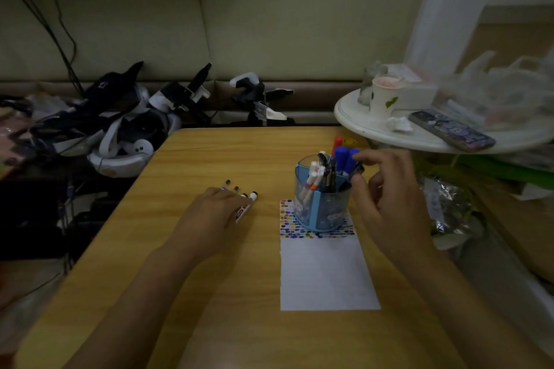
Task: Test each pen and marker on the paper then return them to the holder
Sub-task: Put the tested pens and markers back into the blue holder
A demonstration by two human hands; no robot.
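Observation:
A blue see-through holder [322, 207] stands on the far end of a white paper [325, 272] that bears rows of coloured dabs. Several pens and markers stick up from the holder, among them blue-capped markers [344, 160]. My right hand [386, 186] is at the holder's right side, thumb and fingers pinching a dark pen [356, 172] that leans in the holder. My left hand [212, 219] lies flat on several markers [247, 207] lined up on the table, left of the holder; only their tips and one white barrel show.
The wooden table [209, 293] ends at a back edge. A round white side table [419, 135] at the right carries a paper cup [383, 96], a phone [451, 129] and plastic bags. Headsets, cables and grippers are piled at the back left [126, 123].

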